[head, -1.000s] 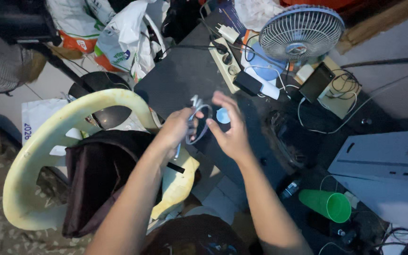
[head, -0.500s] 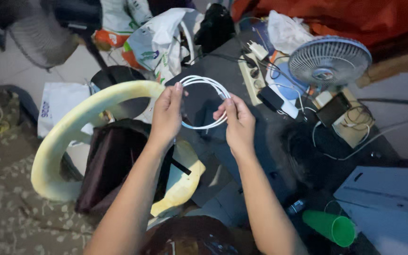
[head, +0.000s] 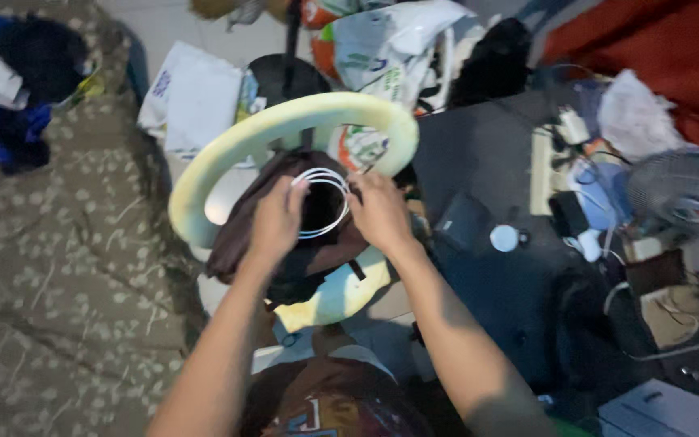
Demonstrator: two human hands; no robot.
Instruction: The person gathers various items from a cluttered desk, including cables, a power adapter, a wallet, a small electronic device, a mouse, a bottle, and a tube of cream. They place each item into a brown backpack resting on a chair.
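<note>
The fan (head: 689, 198) at the right edge is blurred and cut off. Both hands – left hand (head: 278, 217), right hand (head: 378, 212) – pinch the coiled white cable (head: 322, 202), now over the dark bag (head: 285, 243) on the plastic chair (head: 285, 129) – earlier above the dark surface (head: 479, 154).

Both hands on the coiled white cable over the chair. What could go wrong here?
The coiled white cable is pinched only at its sides by the left hand and right hand, so loops may spring loose. It hangs over the dark bag on the plastic chair and might snag there.
</note>
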